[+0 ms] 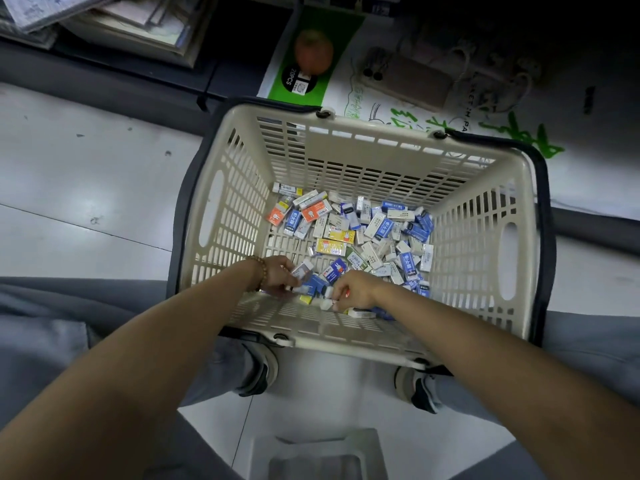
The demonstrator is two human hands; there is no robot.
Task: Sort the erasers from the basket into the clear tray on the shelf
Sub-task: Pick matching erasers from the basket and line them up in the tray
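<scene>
A cream plastic basket point(349, 154) with dark handles stands on the floor between my feet. Several small boxed erasers point(367, 233) in blue, white, orange and yellow wrappers lie across its bottom. Both my hands reach down into the near side of the basket. My left hand point(282, 275), with a bead bracelet at the wrist, grips a few erasers, one white-and-blue one sticking up. My right hand point(351, 289) pinches a small white eraser among the pile. The clear tray is not in view.
A dark low shelf edge point(104, 84) runs behind the basket, with stacked paper goods point(138, 26) on it at top left. White-and-green packages point(311, 64) lie behind the basket. My grey trouser legs and shoes point(263, 372) flank the basket's near side. A pale stool point(315, 455) is below me.
</scene>
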